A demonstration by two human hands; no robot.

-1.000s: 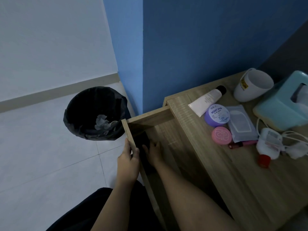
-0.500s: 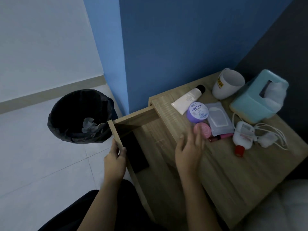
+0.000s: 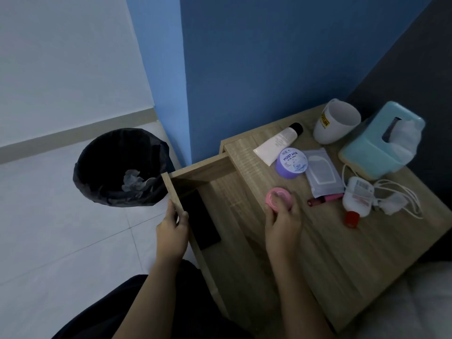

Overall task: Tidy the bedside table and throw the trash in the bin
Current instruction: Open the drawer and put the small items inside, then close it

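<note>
Over the front-left part of the table (image 3: 342, 260), the right hand (image 3: 283, 223) curled its fingers and thumb round a small pink tin (image 3: 277, 197). The grip pinched the tin by its rim from the near side. Whether the tin was lifted or resting on the wood could not be told in the dim view. The hold probably suited carrying it sideways into the open drawer (image 3: 220, 189) just to its left. Being round, the tin had no long axis, and its flat lid faced up toward the camera.

Further left, the left hand (image 3: 172, 231) gripped the top edge of the drawer's front panel (image 3: 172, 189), fingers curled over it, likely to keep the drawer out and steady. A dark flat object (image 3: 203, 221) lay inside, lengthwise along that panel.

Behind the tin stood a purple jar (image 3: 291, 163). Beside it lay a white tube (image 3: 276, 144), its black cap pointing back-right toward a white mug (image 3: 336, 124). Past the drawer, on the floor, stood a black-lined bin (image 3: 102, 152) with crumpled paper (image 3: 133, 183) inside.
</note>
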